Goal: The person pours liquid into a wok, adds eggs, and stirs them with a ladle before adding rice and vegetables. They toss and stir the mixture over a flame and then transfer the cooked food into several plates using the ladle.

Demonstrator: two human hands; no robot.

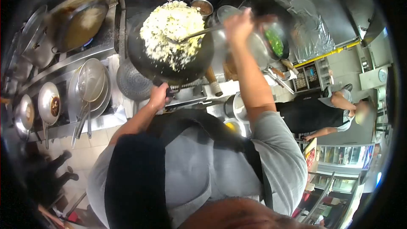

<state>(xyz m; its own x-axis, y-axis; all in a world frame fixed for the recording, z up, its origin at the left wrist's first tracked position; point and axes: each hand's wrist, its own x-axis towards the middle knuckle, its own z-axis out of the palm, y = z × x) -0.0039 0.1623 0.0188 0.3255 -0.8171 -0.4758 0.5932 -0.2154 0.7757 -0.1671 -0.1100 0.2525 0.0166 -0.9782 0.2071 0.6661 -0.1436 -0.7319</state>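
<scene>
My left hand (pixel 159 96) is wrapped round the handle of a large dark wok (pixel 137 55), at the wok's near side. A big heap of fried rice (pixel 174 23), white with yellow bits that look like egg, fills the wok and spreads up its far side. My right hand (pixel 238 26), slightly blurred, is closed round the end of a long-handled ladle (pixel 203 31). The ladle's head lies against the rice, partly hidden in it. Just beyond the wok's right rim is a small metal pot (pixel 202 6) with brownish contents.
At left stand a pan of oil (pixel 80 27) over a flame, strainers (pixel 91 80) and smaller pans (pixel 50 101). A perforated skimmer (pixel 131 80) touches the wok's left side. Chopped greens (pixel 273 40) sit in a bowl at right. A co-worker (pixel 318 112) stands further right.
</scene>
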